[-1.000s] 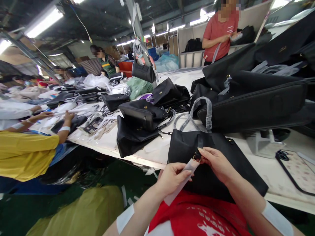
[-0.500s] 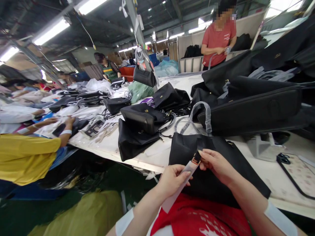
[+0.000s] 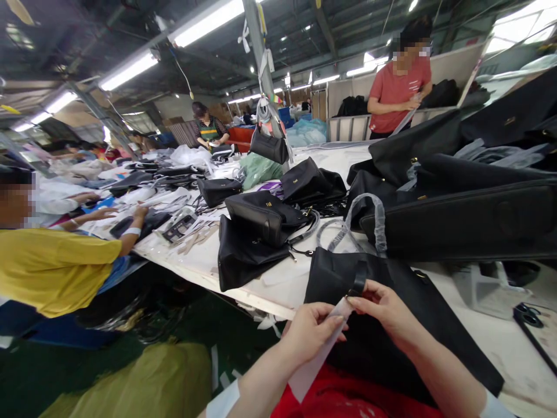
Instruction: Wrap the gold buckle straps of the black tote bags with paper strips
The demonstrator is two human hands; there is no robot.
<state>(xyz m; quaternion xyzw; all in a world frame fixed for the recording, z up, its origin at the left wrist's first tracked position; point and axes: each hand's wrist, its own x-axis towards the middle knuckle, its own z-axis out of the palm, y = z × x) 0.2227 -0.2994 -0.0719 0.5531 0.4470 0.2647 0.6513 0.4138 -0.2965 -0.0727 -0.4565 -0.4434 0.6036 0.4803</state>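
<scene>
Both hands pinch a white strip at a black bag's strap

Left hand (image 3: 311, 331) fingers (image 3: 333, 321) are closed on the white strip (image 3: 315, 360); right hand (image 3: 385, 310) fingers (image 3: 359, 302) clamp its top end against the strap (image 3: 359, 277). The black bag (image 3: 391, 319) lies flat at the near edge of the counter (image 3: 270, 278), other bags (image 3: 261, 226) beyond

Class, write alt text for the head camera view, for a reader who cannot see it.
Two bare hands work at a black bag lying on a white table: the left hand pinches a white paper strip, the right hand grips the bag's strap end. More black handbags crowd the table, with other workers around.
</scene>
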